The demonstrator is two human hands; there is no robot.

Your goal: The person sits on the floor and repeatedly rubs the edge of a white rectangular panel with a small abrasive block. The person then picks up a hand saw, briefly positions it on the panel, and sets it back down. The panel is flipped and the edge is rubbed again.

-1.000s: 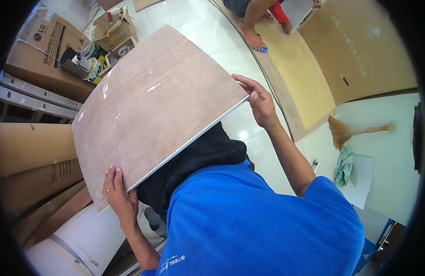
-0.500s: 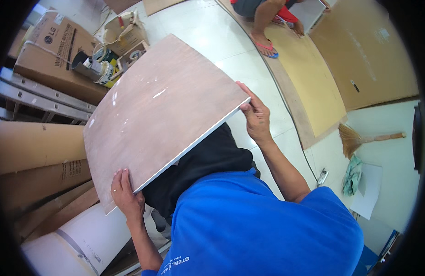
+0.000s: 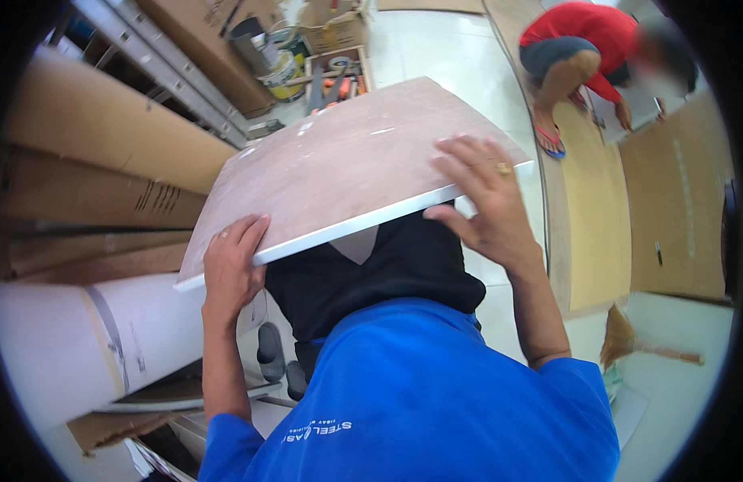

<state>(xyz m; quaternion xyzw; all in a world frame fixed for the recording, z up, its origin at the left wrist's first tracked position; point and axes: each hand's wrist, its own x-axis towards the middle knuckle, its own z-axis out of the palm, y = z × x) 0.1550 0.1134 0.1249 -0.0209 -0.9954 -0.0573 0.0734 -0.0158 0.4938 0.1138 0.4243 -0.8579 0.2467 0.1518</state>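
A flat pinkish-brown wooden board (image 3: 339, 165) with a white edge lies tilted across my lap, above black trousers. Small pale spots mark its top face. My left hand (image 3: 236, 261) grips the near edge at the left, fingers on top and thumb beneath or behind it, partly hidden. Over the right part of that edge, my right hand (image 3: 493, 201) has its fingers spread above the top face and its thumb held apart, just off the edge. Those fingers are slightly blurred, so whether they touch the board I cannot tell.
Beyond the board are a wooden toolbox (image 3: 365, 68) and a paint bucket (image 3: 289, 80). A metal ladder (image 3: 166, 68), cardboard and a white wrapped roll (image 3: 158, 325) line the left. At right, a person in red (image 3: 568, 36) crouches on a yellow sheet (image 3: 596, 217), near a broom (image 3: 620, 337).
My right hand has let go of the board's right corner and moved in along the near edge, fingers spreading. The board's near edge is now more level. My view has turned rightward.
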